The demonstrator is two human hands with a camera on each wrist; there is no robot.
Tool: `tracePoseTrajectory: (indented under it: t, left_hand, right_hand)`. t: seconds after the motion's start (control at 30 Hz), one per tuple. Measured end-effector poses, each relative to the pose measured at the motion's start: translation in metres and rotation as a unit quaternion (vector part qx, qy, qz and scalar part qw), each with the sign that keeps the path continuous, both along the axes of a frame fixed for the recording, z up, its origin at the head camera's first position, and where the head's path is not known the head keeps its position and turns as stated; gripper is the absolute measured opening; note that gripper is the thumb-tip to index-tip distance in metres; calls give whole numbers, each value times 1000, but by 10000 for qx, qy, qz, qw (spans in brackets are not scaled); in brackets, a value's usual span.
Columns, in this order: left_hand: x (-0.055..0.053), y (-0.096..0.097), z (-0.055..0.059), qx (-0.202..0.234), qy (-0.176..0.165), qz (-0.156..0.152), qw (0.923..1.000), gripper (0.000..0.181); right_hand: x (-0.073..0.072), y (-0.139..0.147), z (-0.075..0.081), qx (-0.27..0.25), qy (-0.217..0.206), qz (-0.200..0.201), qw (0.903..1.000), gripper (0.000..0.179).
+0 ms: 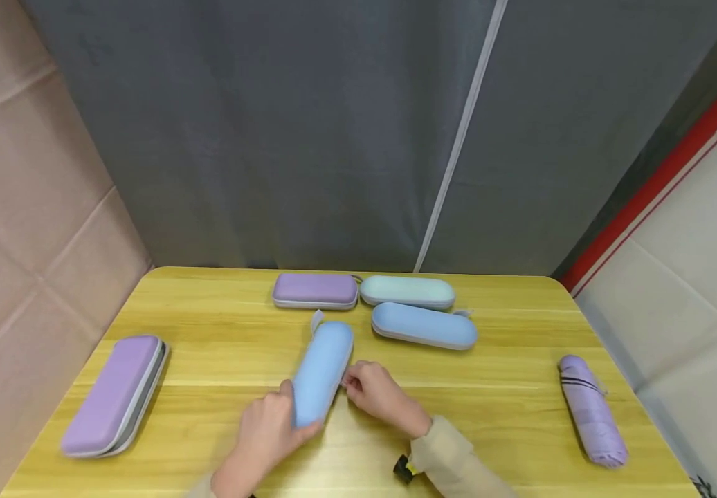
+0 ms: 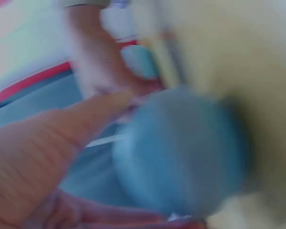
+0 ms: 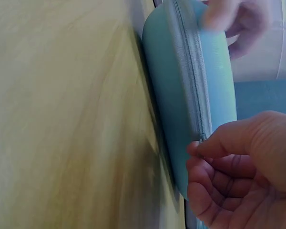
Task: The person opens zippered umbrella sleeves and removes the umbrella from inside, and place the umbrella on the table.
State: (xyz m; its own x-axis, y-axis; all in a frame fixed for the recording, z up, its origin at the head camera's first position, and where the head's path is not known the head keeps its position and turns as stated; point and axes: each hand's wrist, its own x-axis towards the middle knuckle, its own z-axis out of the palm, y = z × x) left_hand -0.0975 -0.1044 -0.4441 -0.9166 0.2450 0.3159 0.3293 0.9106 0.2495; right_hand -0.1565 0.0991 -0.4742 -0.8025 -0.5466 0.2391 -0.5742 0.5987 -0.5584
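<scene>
A light blue zippered case (image 1: 323, 373) lies at a slant on the table, with a fabric loop at its far end. My left hand (image 1: 266, 430) grips its near end, thumb on one side and fingers on the other. On its right side my right hand (image 1: 378, 393) pinches the zipper pull (image 3: 202, 138) between thumb and forefinger. The zipper (image 3: 193, 71) looks closed along the stretch that shows in the right wrist view. Motion blurs the case (image 2: 176, 152) in the left wrist view.
Behind lie a purple case (image 1: 315, 289), a mint case (image 1: 407, 290) and another blue case (image 1: 423, 325). A larger purple case (image 1: 112, 395) lies at the left edge, a folded lilac umbrella (image 1: 592, 409) at the right. A grey curtain (image 1: 302, 138) hangs behind the wooden table (image 1: 508, 387).
</scene>
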Motion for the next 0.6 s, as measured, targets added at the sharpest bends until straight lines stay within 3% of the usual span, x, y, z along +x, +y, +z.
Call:
tracePoseTrajectory:
  t: [0.1, 0.2, 0.3, 0.4, 0.5, 0.6]
  left_hand:
    - [-14, -5, 18, -236, -298, -624, 9973, 48]
    - [-49, -11, 30, -444, -220, -1592, 9860, 36]
    - [-93, -14, 30, -659, 52, -2517, 9655, 44]
    - [-129, -12, 26, -972, 19, -3179, 9431, 48]
    - [-149, -6, 26, -1525, -158, -3579, 9211, 58]
    - [-155, 4, 28, -2409, -119, -3839, 8913, 68]
  right_hand:
    - [0, 0, -2, 67, -16, -37, 10000, 8]
    - [-1, 2, -3, 104, -25, -70, 9999, 9]
    - [-2, 3, -4, 104, 17, -53, 9999, 9]
    - [-3, 3, -3, 105, 120, -52, 9999, 9]
    - [-3, 0, 0, 134, 203, -58, 9997, 8]
    - [-3, -4, 2, 191, 197, -66, 9996, 8]
